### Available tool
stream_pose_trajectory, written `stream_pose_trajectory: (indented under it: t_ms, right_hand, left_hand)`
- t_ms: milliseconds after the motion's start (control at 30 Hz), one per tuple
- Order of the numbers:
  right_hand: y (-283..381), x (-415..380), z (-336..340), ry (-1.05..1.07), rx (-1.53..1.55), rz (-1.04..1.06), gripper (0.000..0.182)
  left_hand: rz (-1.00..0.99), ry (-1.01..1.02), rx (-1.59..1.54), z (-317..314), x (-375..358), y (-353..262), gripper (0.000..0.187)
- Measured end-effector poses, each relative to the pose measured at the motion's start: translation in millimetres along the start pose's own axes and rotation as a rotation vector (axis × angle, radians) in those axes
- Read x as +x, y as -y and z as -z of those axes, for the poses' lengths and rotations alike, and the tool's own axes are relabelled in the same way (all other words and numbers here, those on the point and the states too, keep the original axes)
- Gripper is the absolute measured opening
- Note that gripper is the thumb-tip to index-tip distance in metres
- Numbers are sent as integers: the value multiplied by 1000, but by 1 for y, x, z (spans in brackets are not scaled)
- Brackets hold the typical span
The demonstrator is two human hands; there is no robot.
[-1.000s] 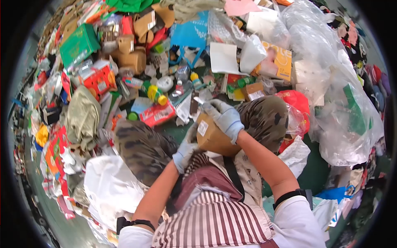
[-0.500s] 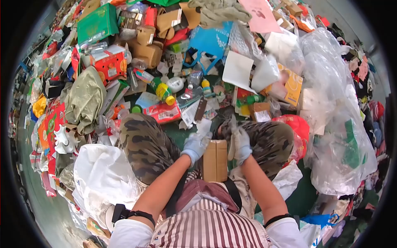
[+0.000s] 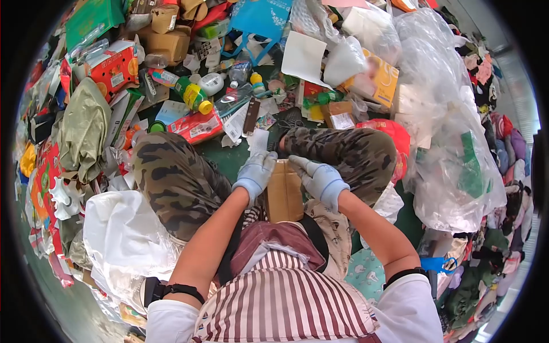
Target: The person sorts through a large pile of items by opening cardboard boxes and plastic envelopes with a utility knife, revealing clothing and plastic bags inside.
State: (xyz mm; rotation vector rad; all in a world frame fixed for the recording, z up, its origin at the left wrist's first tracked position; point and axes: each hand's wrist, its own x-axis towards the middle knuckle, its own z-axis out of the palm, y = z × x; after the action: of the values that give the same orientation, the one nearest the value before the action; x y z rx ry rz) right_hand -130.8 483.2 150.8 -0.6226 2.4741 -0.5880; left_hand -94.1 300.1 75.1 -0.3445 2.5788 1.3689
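Observation:
A brown cardboard box point(image 3: 285, 193) with a seam down its middle rests in the person's lap. My left hand point(image 3: 255, 174), in a pale blue-grey glove, lies against the upper left edge of the box with its fingers extended. At the upper right edge, my right hand point(image 3: 320, 182), gloved the same way, touches the box with its fingers stretched flat. A white paper piece point(image 3: 258, 141) shows just beyond the left fingertips. The underside of the box is hidden.
Camouflage-clad legs point(image 3: 343, 154) flank the box. Beyond lie a green-and-yellow bottle point(image 3: 194, 96), a red package point(image 3: 197, 126) and a small carton point(image 3: 338, 115). A white bag point(image 3: 128, 234) is at left, clear plastic sheeting point(image 3: 452, 154) at right.
The view has shifted, so the surroundings appear higher and further left. My right hand has come down from beside the box onto its upper right edge. My left hand stays beside the box.

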Motion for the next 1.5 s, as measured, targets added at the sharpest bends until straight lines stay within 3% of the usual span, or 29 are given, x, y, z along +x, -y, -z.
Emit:
stream_pose_trajectory:
  t_ms: [100,167,400,500,600,667,800,867,900,967,1000,1033,1133,1200,1233,1433,1500]
  right_hand:
    - [16,3,3,-14,47,-72,32]
    - [23,8,8,109,-46,-244,26]
    - [29,15,9,107,-80,-227,26]
    - [33,21,9,146,-226,-166,26]
    - [34,23,2,223,-223,-172,27]
    - [30,11,-17,561,-291,-41,28]
    - [26,-24,-32,507,-260,-125,30]
    - [5,-29,-46,269,-59,3,25]
    - [4,-32,-46,266,-56,-2,25]
    - [20,-37,-36,477,755,-376,26]
    - [20,-38,-41,475,761,-375,26]
    - [17,-39,-49,458,818,-311,25]
    - [19,-39,-53,440,917,-255,20]
    - [12,-35,-56,507,831,-151,19]
    - [17,-33,-48,585,797,-235,21]
    - [28,-26,-37,588,558,18,25]
    - [26,-25,-28,705,657,-5,25]
  left_hand:
    - [37,2,8,1,0,0,46]
    - [42,-2,11,3,0,-2,46]
    - [76,18,-5,0,3,-5,47]
    - [60,28,18,-1,5,-2,48]
    - [90,69,36,3,4,-4,48]
    - [92,54,63,2,0,-5,49]
    - [127,34,29,7,-4,-13,50]
    - [155,26,72,3,1,-4,53]
    - [179,21,116,-1,3,0,56]
    - [141,-38,168,-5,-15,-14,66]
    - [107,-101,219,-4,-26,-23,78]
    - [139,63,222,2,-33,-32,101]
    - [207,179,149,19,-38,-38,109]
    - [198,185,166,23,-39,-29,108]
    - [183,250,167,28,-39,-27,105]
    - [236,325,182,45,-53,-48,89]
    - [250,326,188,46,-57,-45,86]
